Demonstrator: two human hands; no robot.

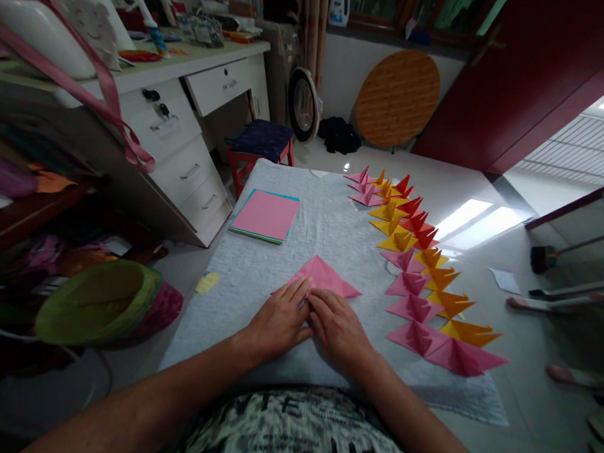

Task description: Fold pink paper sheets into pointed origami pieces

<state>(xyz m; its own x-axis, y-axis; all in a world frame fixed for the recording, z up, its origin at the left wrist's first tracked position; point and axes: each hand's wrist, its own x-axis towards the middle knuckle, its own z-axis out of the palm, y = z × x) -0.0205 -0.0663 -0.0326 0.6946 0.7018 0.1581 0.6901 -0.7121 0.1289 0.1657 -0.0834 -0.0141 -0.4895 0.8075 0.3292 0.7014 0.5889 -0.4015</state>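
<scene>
A pink paper folded into a triangle (pixel 324 277) lies on the grey cloth mat (pixel 260 271) in front of me. My left hand (pixel 278 319) rests flat on the triangle's near left edge, fingers stretched forward. My right hand (pixel 337 328) lies beside it on the near edge, fingers flat and pointing left, its fingertips meeting those of my left hand. Neither hand grips anything. A stack of square paper sheets (pixel 265 215), pink on top, sits at the mat's far left.
Several folded paper pieces in pink (pixel 412 335), orange (pixel 449 303), yellow (pixel 389 227) and red (pixel 417 221) line the mat's right side. A white desk with drawers (pixel 186 134) stands left, a green basin (pixel 93 301) on the floor, a red stool (pixel 258 148) beyond the mat.
</scene>
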